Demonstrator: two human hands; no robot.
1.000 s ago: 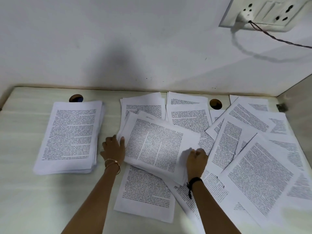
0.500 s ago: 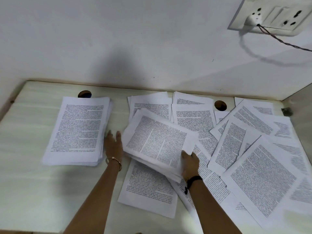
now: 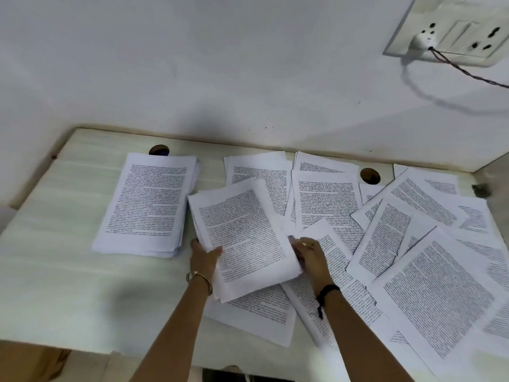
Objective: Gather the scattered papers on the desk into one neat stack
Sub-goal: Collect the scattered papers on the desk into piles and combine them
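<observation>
One squared stack [image 3: 148, 202] of printed sheets lies at the left of the tabletop [image 3: 55, 271]. Just beside it, the left hand [image 3: 205, 260] and right hand [image 3: 309, 256] grip opposite edges of a skewed bundle [image 3: 245, 238] — left thumb over its top page. Scattered papers [image 3: 440, 285] overlap to the right — their dense black print is too blurred to read.

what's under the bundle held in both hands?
Under the bundle, gripped by the left hand and right hand, loose printed sheets poke out at its near and far edges. Whatever lies beneath its middle is covered.
</observation>
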